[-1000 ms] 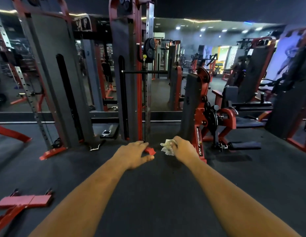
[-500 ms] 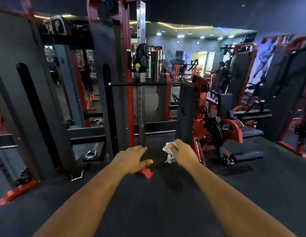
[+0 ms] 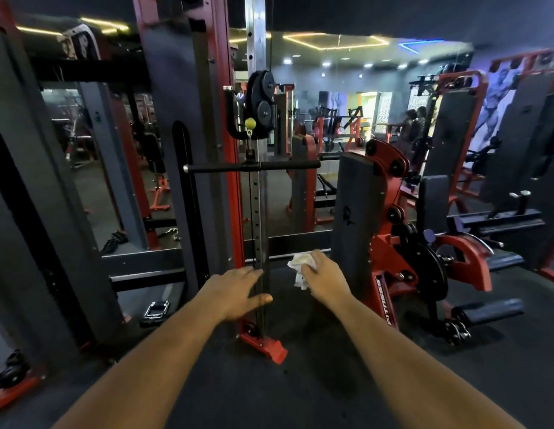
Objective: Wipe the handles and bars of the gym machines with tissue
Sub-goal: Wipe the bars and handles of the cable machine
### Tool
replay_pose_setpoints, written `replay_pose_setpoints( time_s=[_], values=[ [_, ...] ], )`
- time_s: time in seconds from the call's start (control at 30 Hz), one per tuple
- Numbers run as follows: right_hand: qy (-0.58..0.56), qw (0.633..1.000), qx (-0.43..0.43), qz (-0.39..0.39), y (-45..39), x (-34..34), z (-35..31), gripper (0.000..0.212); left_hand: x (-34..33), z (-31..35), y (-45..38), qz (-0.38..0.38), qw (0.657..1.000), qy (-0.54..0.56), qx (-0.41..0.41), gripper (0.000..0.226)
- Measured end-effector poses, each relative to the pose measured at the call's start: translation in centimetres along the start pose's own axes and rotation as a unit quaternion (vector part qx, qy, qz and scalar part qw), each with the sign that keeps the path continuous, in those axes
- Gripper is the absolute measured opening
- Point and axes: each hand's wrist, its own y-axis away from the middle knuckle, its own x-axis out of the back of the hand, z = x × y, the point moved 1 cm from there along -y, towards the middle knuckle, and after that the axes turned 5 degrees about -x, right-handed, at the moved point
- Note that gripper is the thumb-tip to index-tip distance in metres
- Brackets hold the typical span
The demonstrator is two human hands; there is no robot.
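Note:
A straight black cable bar (image 3: 254,166) hangs level from the pulley (image 3: 260,105) of a red and grey cable machine, at about chest height ahead of me. Both my arms reach forward, well below that bar. My right hand (image 3: 323,275) grips a crumpled white tissue (image 3: 300,266) at the fingertips. My left hand (image 3: 238,291) is stretched out flat with straight fingers, in front of the machine's perforated steel post (image 3: 257,212), holding nothing.
A red foot (image 3: 264,348) of the cable machine sticks out on the dark rubber floor just below my hands. A red leg machine (image 3: 402,243) with a grey upright pad stands close on the right. Grey weight-stack covers (image 3: 37,212) fill the left; a mirror wall lies behind.
I have come closer to the cable machine, so the black bar looks larger and nearer. Both hands stay stretched forward, the tissue still in my right hand.

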Motion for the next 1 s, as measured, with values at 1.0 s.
replay_pose_setpoints(
  time_s=[1.0],
  values=[
    [0.17,0.905,0.142,0.364,-48.9,-6.0,-11.8,0.04,11.4,-33.6,-46.6,0.212,0.972,-0.039,-0.095,0.078]
  ],
)
